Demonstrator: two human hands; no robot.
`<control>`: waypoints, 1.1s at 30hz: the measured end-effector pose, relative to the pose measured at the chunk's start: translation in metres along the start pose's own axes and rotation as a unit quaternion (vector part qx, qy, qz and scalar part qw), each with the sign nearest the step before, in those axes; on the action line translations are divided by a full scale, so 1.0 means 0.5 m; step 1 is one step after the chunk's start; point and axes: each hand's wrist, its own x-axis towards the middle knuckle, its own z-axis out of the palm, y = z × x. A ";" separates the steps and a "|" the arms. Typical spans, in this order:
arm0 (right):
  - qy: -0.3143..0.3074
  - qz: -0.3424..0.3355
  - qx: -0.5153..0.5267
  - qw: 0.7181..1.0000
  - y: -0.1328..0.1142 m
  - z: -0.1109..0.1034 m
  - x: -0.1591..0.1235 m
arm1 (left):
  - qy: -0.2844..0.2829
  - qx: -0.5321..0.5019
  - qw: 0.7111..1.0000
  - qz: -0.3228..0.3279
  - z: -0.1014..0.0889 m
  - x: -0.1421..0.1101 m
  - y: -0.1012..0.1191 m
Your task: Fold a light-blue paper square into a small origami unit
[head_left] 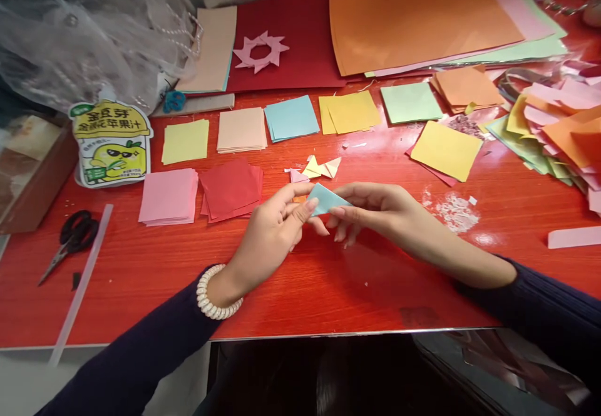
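Observation:
A small folded piece of light blue paper (pixel 325 199) is held above the red table, between both hands. My left hand (pixel 284 218) pinches its left end with thumb and forefinger. At its right end, my right hand (pixel 375 209) grips the pointed corner between thumb and fingers. Just beyond my hands lie several small folded paper pieces, among them a yellow one (pixel 312 167) and a pink one (pixel 298 176). Behind my left hand sits a stack of red paper squares (pixel 231 189), with a stack of pink squares (pixel 169 195) to its left.
Behind stand stacks of blue (pixel 292 118), yellow (pixel 350 113) and green squares (pixel 411 103). A pink folded paper ring (pixel 261 52) lies on a dark red sheet. Black-handled scissors (pixel 77 234) and a pale strip (pixel 84 278) are at left. Paper scraps (pixel 563 128) heap at right.

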 end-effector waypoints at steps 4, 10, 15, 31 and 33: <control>0.046 -0.046 -0.034 0.997 0.015 -0.003 -0.002 | 0.020 0.071 0.997 0.031 0.005 -0.002 0.005; 0.064 -0.088 -0.045 0.993 0.022 -0.007 -0.003 | 0.027 0.100 0.994 0.044 0.002 0.001 0.000; 0.079 -0.098 -0.061 0.990 0.027 -0.008 -0.005 | 0.036 0.037 0.997 0.053 0.007 -0.002 0.002; 0.063 -0.153 -0.107 0.980 0.033 -0.011 -0.004 | 0.026 -0.023 0.998 0.059 0.005 -0.002 0.002; 0.057 -0.148 -0.085 0.984 0.032 -0.012 -0.003 | 0.026 -0.021 0.997 0.063 0.004 -0.001 0.000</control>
